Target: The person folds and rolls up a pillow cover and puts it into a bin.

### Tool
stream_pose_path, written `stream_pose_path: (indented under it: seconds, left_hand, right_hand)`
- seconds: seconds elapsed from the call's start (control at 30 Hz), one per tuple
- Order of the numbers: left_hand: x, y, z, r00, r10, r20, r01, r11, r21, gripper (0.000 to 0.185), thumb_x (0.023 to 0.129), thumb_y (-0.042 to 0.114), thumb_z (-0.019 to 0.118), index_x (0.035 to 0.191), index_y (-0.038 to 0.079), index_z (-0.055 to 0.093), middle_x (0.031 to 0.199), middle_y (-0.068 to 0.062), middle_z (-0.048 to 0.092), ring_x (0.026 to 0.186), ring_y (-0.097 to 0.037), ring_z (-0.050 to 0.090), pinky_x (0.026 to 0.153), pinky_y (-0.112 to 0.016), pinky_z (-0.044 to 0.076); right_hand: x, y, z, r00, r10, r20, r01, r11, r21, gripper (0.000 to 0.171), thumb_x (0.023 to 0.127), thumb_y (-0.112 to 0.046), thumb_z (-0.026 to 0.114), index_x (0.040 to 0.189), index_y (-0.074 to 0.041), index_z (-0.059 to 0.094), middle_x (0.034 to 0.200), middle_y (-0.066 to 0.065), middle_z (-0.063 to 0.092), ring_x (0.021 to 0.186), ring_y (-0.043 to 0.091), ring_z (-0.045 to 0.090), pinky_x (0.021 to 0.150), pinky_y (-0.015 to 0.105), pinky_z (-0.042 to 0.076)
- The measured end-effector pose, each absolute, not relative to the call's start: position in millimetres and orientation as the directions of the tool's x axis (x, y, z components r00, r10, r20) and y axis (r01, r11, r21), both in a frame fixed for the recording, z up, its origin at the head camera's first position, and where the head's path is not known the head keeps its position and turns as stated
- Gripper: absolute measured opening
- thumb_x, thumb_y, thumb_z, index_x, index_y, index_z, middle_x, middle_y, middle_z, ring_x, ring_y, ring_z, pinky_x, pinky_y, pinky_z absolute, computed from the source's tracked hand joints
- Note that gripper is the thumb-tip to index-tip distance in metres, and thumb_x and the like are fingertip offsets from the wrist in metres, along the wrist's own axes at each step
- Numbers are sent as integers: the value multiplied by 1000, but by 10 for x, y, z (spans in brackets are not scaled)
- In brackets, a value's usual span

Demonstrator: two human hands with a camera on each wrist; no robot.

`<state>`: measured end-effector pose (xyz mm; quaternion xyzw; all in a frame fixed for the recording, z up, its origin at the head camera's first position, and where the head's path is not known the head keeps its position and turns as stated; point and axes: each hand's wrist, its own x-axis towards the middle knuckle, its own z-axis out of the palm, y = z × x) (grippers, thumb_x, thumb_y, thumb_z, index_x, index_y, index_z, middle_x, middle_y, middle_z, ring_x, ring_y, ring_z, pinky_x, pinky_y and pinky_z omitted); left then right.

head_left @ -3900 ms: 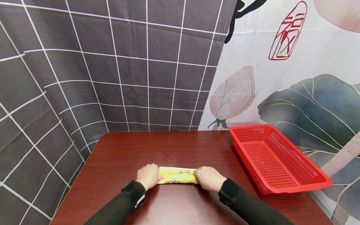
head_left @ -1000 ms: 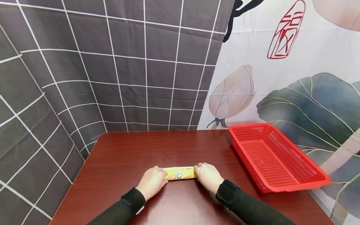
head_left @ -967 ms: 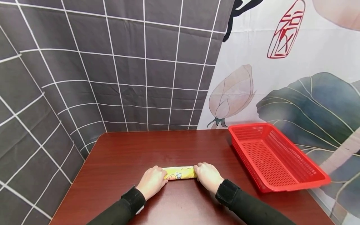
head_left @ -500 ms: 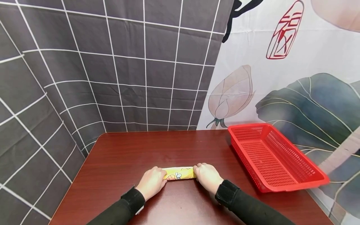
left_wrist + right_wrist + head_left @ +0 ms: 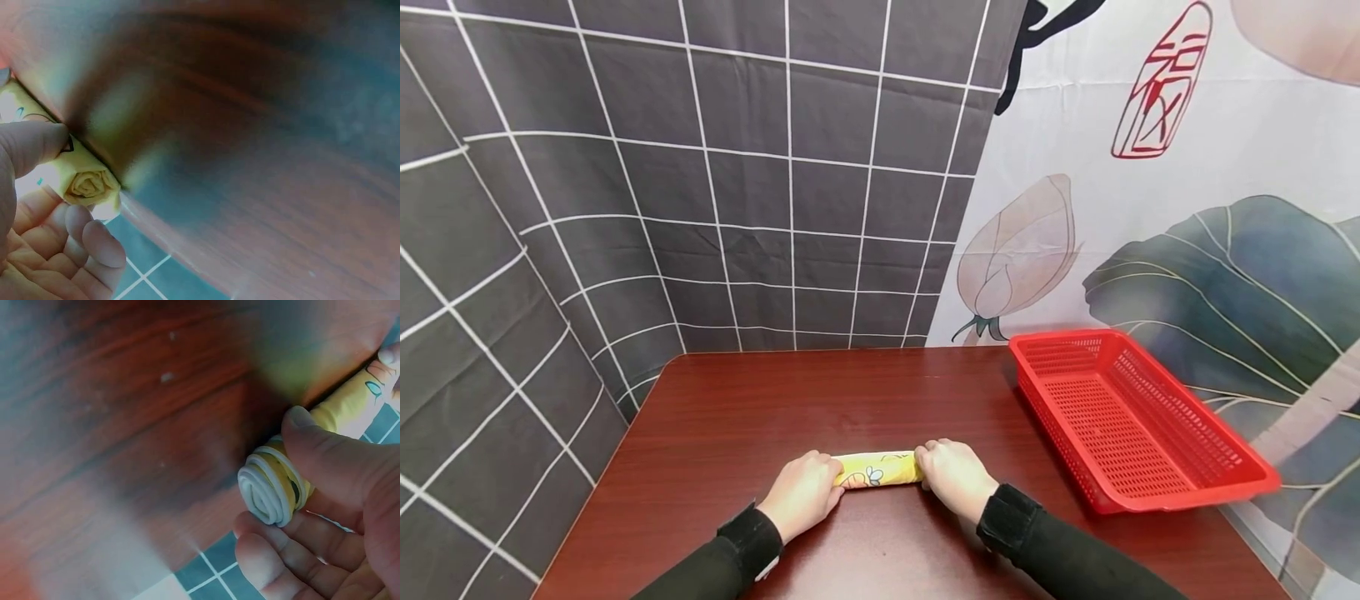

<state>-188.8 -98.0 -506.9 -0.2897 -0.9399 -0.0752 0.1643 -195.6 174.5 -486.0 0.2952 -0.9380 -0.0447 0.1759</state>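
A yellow cloth (image 5: pixel 880 469) with a printed pattern is rolled into a tight tube and lies across the table in front of me. Its left end is pinched by my left hand (image 5: pixel 802 496), and my right hand (image 5: pixel 957 477) pinches the right end. In the left wrist view, the thumb (image 5: pixel 37 145) presses on the roll, whose spiral end (image 5: pixel 89 184) shows. The right wrist view shows the other end's white-edged layers (image 5: pixel 265 494), with the thumb (image 5: pixel 319 447) on one side and fingers on the other.
A red plastic basket (image 5: pixel 1120 417) with perforated walls stands at the right side of the brown table (image 5: pixel 820 392). Behind the table hang a grey grid-patterned cloth (image 5: pixel 737 192) and a white sheet with flower and leaf prints (image 5: pixel 1015 250).
Since the earliest frame the roll has turned, showing a different part of its print, and looks slimmer. Both hands still hold its ends; lately they have shifted slightly towards me.
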Motion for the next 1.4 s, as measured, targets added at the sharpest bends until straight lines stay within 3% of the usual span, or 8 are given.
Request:
stream_pose_path:
  seconds: [0.27, 0.6, 0.93, 1.13, 1.23, 1.4]
  left_hand:
    - [-1879, -1006, -5076, -798, 514, 313, 559, 826, 67, 26, 82, 33, 91, 85, 17, 71, 81, 2, 70, 77, -17, 64, 65, -36, 54]
    - [-1920, -982, -5051, -804, 517, 294, 559, 825, 77, 22, 86, 24, 87, 81, 15, 68, 75, 1, 66, 73, -19, 63, 64, -38, 54]
    - [-2067, -1022, -4950, -893, 427, 143, 449, 822, 351, 13, 92, 29, 80, 88, 17, 78, 82, 3, 76, 75, -19, 70, 67, -40, 54]
    - [-2419, -1103, -5259, -911, 408, 62, 395, 820, 415, 19, 95, 37, 77, 83, 24, 73, 77, 9, 67, 71, -11, 57, 63, -36, 47]
    - [-2617, -1100, -5481, -930, 368, 7, 340, 851, 401, 23, 96, 43, 75, 80, 28, 68, 75, 11, 63, 68, -9, 53, 61, -35, 45]
    - [-2739, -992, -5555, -960, 274, -54, 239, 908, 345, 29, 92, 47, 78, 76, 25, 68, 72, 8, 63, 65, -13, 55, 58, -39, 46]
  right_hand:
    - [-1938, 1794, -4902, -743, -583, 327, -555, 811, 185, 35, 74, -20, 96, 81, -12, 62, 73, 1, 68, 67, 19, 62, 66, 32, 56]
    - [-1966, 1786, -4887, -756, -578, 306, -559, 814, 156, 32, 74, -18, 94, 80, -13, 64, 71, 0, 66, 65, 18, 61, 64, 31, 55]
    - [-1950, 1767, -4871, -778, -562, 281, -547, 826, 137, 32, 73, -21, 96, 79, -13, 66, 71, -1, 66, 66, 17, 60, 65, 31, 55]
    - [-1957, 1758, -4883, -785, -559, 267, -542, 828, 143, 31, 74, -23, 96, 80, -13, 68, 71, -1, 66, 66, 17, 60, 65, 31, 55]
    - [-1957, 1755, -4888, -785, -559, 268, -538, 829, 154, 30, 74, -23, 96, 81, -13, 69, 72, -1, 65, 66, 17, 60, 65, 31, 55]
    - [-1954, 1758, -4903, -767, -571, 293, -545, 821, 170, 29, 74, -23, 95, 81, -12, 69, 72, -1, 64, 66, 17, 60, 64, 31, 55]
